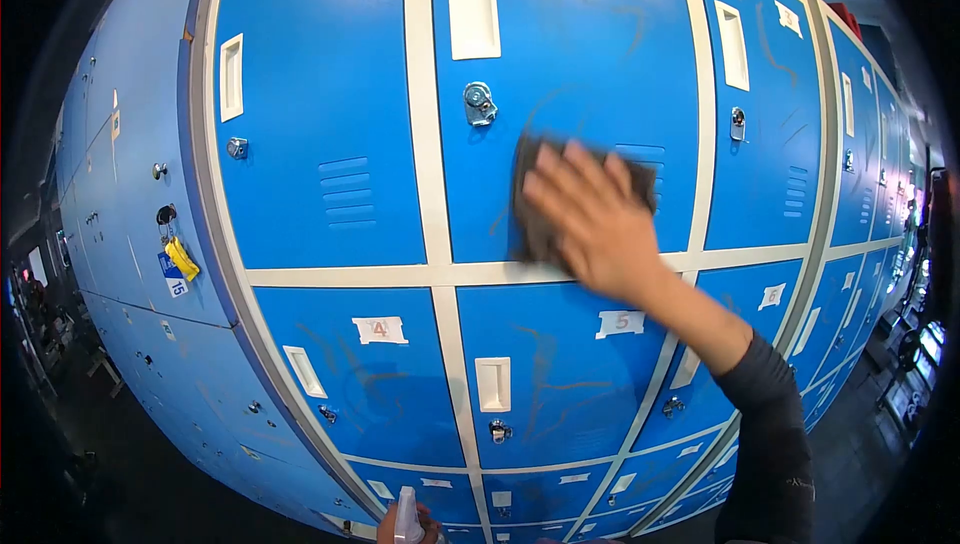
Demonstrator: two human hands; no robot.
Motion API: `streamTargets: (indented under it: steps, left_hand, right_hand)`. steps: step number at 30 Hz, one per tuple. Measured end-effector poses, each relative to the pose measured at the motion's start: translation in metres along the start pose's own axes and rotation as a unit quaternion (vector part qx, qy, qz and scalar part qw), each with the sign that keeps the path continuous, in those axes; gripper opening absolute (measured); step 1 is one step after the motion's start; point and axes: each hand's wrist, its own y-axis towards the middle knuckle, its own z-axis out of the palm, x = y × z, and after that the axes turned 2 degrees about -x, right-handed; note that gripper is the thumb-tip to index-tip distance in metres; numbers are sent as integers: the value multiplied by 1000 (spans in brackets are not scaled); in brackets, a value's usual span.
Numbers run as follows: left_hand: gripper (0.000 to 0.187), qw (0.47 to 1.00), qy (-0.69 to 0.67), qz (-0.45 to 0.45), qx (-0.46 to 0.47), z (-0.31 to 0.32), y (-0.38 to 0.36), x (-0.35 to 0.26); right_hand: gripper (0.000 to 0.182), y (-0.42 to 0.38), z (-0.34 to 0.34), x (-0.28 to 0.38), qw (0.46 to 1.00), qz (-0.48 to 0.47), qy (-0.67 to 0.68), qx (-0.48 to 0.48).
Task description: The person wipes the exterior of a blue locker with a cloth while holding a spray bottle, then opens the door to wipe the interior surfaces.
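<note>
My right hand lies flat over a dark grey cloth, fingers stretched, pressing it against the lower part of a blue locker door labelled 2. Hand and cloth edges are blurred by motion. Part of the door's vent slots is covered. Faint curved smears mark this door. Low at the bottom edge, my left hand is closed around a spray bottle; only its pale trigger head shows, and the body is out of frame.
More numbered blue locker doors surround this one, with door 5 below showing brownish smears. Metal locks stick out from the doors. Keys with a yellow tag hang from a lighter blue cabinet at left. Dark floor shows on both sides.
</note>
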Motion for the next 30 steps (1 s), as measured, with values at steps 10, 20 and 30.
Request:
streamTargets:
  steps: [10, 20, 30]
  left_hand:
    - [35, 999, 16, -15, -26, -1, -2, 16]
    - [34, 980, -109, -159, -58, 6, 1, -30]
    - [33, 999, 5, -34, 28, 12, 9, -1]
  right_hand:
    - [46, 253, -6, -99, 954, -27, -93, -284]
    - [52, 292, -11, -106, 961, 40, -110, -251]
    - [34, 203, -49, -173, 913, 84, -238, -322]
